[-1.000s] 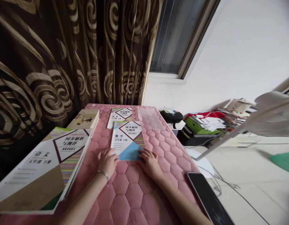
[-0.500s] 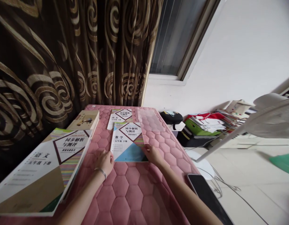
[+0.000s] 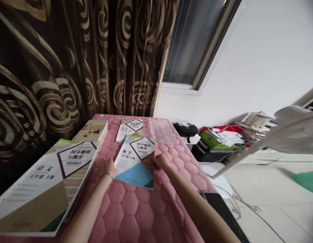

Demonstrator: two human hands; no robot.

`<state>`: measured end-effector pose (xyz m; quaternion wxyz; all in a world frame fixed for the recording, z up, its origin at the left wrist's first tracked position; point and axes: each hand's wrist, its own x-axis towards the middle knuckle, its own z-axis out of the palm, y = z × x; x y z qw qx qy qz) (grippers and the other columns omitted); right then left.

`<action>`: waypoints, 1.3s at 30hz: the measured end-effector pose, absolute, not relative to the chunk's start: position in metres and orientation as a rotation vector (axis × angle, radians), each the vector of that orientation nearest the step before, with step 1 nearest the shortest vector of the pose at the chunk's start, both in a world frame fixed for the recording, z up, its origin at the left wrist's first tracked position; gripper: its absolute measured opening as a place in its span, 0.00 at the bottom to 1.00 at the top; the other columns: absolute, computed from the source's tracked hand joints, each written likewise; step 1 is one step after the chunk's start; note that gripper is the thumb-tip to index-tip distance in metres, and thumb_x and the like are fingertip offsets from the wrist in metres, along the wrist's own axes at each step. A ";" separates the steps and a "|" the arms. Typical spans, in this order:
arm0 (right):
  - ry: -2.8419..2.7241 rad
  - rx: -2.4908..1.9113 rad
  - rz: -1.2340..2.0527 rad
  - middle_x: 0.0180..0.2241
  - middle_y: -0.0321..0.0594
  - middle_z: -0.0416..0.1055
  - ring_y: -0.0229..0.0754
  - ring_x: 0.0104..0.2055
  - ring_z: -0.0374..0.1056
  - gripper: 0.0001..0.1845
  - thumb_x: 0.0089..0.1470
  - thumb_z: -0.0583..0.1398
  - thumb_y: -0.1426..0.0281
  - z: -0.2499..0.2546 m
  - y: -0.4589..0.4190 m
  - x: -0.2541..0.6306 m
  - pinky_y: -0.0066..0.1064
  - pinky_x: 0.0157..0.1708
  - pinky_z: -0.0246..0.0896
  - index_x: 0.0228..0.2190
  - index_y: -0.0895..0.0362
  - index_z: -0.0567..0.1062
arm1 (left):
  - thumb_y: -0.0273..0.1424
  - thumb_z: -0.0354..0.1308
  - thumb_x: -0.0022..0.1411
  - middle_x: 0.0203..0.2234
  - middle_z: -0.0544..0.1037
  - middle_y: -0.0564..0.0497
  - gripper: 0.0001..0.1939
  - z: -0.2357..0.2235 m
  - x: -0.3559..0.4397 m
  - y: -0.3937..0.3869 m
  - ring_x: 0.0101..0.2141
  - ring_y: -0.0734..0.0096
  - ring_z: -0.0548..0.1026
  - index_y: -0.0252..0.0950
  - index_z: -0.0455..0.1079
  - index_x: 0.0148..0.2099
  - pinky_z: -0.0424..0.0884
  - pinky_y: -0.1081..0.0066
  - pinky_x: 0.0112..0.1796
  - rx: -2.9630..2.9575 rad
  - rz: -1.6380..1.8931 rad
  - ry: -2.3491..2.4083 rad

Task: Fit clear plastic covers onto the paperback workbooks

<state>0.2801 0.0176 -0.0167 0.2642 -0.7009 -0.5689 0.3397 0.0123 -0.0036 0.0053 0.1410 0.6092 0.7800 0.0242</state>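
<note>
A workbook with a white and blue cover [image 3: 133, 170] is held between my two hands, turned slightly askew over the pink quilted cover [image 3: 136, 206]. My left hand [image 3: 109, 168], with a bracelet at the wrist, grips its left edge. At the right edge, my right hand [image 3: 161, 162] has its fingers closed on it. Just behind lies a second workbook [image 3: 129, 129], partly covered by the held one. To the left, a large workbook [image 3: 45, 182] tops a stack, with a beige book [image 3: 92, 130] behind it.
A clear plastic sheet [image 3: 163, 131] lies at the far right of the pink surface. A phone [image 3: 219, 209] rests at its right edge. Beyond stand a white fan [image 3: 293, 131], a black case [image 3: 185, 129] and piled papers [image 3: 226, 137]. A patterned curtain [image 3: 100, 60] hangs behind.
The blue and white workbook has turned clockwise, its lower edge now nearer me and slanting. My left hand has shifted slightly left, and my right hand a little left along the edge.
</note>
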 end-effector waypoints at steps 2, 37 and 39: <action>-1.559 -1.896 1.055 0.10 0.34 0.61 0.34 0.14 0.60 0.22 0.55 0.56 0.63 -0.021 -0.018 0.273 0.24 0.14 0.52 0.13 0.55 0.65 | 0.22 0.48 0.57 0.44 0.76 0.37 0.13 0.005 0.001 -0.002 0.46 0.51 0.74 0.34 0.70 0.43 0.67 0.59 0.39 1.723 0.063 2.303; -1.991 -1.729 0.284 0.55 0.45 0.66 0.52 0.57 0.60 0.21 0.52 0.62 0.67 -0.041 -0.071 0.326 0.45 0.57 0.58 0.50 0.49 0.75 | 0.31 0.60 0.57 0.61 0.63 0.43 0.23 -0.024 0.014 -0.033 0.58 0.57 0.65 0.40 0.70 0.56 0.60 0.61 0.58 2.219 0.348 1.864; -1.975 -1.721 0.256 0.55 0.46 0.67 0.53 0.57 0.60 0.21 0.51 0.62 0.68 -0.043 -0.065 0.325 0.47 0.57 0.58 0.49 0.49 0.76 | 0.30 0.61 0.56 0.60 0.64 0.43 0.23 -0.026 0.015 -0.025 0.57 0.58 0.65 0.39 0.71 0.55 0.60 0.62 0.58 2.202 0.389 1.874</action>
